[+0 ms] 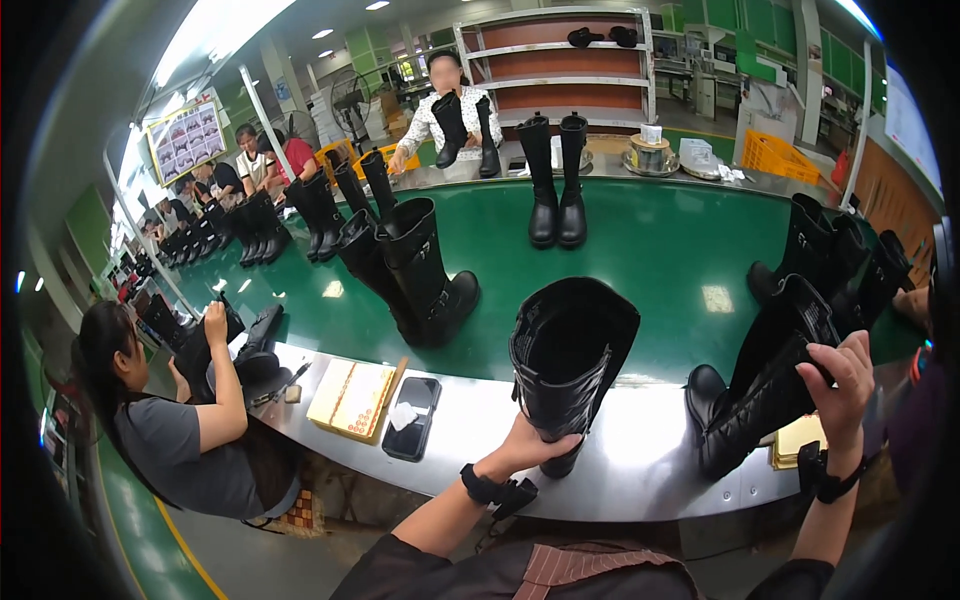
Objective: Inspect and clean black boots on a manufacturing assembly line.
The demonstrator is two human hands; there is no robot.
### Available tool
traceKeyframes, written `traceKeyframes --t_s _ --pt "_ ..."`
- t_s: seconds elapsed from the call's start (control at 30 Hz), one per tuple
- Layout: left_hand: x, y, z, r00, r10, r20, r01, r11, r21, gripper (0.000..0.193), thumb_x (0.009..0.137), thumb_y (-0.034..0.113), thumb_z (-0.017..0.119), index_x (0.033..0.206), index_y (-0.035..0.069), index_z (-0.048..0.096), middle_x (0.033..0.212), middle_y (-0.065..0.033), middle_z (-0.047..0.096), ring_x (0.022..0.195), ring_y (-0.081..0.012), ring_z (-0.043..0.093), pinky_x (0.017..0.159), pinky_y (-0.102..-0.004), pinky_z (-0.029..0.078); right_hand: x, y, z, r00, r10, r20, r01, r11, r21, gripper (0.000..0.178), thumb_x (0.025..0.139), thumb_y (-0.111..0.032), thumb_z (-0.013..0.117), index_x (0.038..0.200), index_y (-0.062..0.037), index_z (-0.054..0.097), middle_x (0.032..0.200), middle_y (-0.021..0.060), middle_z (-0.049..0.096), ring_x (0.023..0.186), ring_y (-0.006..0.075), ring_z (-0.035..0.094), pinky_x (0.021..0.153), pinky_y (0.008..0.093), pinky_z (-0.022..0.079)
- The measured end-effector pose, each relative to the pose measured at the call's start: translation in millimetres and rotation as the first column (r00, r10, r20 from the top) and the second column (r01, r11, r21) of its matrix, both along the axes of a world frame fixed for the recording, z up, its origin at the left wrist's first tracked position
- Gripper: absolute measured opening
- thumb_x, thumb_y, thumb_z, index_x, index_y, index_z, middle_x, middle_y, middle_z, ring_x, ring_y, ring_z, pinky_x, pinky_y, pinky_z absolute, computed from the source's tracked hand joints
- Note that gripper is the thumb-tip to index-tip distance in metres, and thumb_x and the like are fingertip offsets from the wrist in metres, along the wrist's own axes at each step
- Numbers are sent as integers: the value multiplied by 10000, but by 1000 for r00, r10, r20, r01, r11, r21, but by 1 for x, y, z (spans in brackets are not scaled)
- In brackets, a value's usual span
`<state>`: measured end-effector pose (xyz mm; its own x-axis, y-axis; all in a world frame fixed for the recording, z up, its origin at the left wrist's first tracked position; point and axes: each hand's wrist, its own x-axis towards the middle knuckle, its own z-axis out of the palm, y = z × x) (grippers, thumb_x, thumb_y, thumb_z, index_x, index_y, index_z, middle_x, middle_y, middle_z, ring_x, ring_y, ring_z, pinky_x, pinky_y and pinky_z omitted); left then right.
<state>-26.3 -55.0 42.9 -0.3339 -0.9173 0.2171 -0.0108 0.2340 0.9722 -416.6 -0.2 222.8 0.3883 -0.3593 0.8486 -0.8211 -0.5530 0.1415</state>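
Observation:
In front of me stands a tall black boot, its wide top opening facing up toward me. My left hand is closed around the lower part of its shaft, and the foot is mostly hidden beneath. To the right, a laced black boot leans over the metal table edge, with another black boot close against it. My right hand has its fingers bent in a pinch at the edge of the laced boot's shaft. Both wrists wear black bands.
A green conveyor belt runs beyond the metal ledge, carrying several pairs of black boots. Left of me lie a phone and a yellow box. A co-worker sits at the left; another person handles boots across the belt.

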Motion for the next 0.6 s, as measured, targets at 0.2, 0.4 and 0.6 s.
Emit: traceKeyframes --t_s 0.2,0.4,0.6 --pt "0 5 21 1000 -13 -6 13 999 -33 877 744 173 874 1459 -1 397 1459 -140 460 1338 -243 455 1130 -392 356 4 21 8 992 -117 -52 121 989 81 239 762 -139 796 953 -76 668 726 29 569 700 241 465 755 388 381" --pt "20 -9 74 970 194 -145 -242 779 -579 1553 584 496 941 1550 116 -214 1630 -210 12 1498 -367 145 1210 -489 174 19 46 3 938 -311 -153 309 950 -36 274 748 -1 788 996 -42 679 929 70 652 880 266 598 930 454 424" --pt "30 4 143 915 388 116 -117 527 -842 922 659 346 911 1405 46 460 1332 -158 518 1379 -316 372 1177 -543 220 66 56 -11 997 35 75 -44 991 123 275 749 -19 785 1003 -15 679 851 78 668 738 257 593 710 384 473"
